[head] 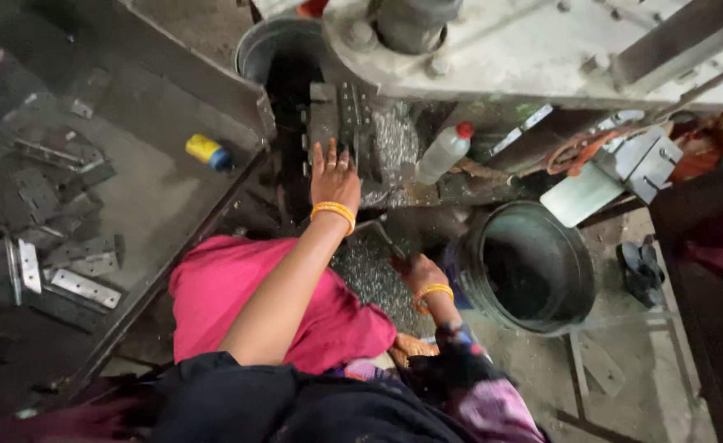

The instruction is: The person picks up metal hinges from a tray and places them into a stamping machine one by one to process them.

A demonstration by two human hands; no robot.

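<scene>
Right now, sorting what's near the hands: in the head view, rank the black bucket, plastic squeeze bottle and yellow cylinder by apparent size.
1. Black bucket, clearly largest.
2. Plastic squeeze bottle.
3. Yellow cylinder, smallest, though not far behind the bottle.

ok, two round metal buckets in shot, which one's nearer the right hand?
The dark bucket on the floor, just beside the right hand. The other bucket stands far off at the top, behind the press.

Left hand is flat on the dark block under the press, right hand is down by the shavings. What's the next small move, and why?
Probably draw the left hand back off the block before anything else: its fingers lie on the fixture right below the press head. The right hand rests low among the shavings, holding nothing clear to see.
</scene>
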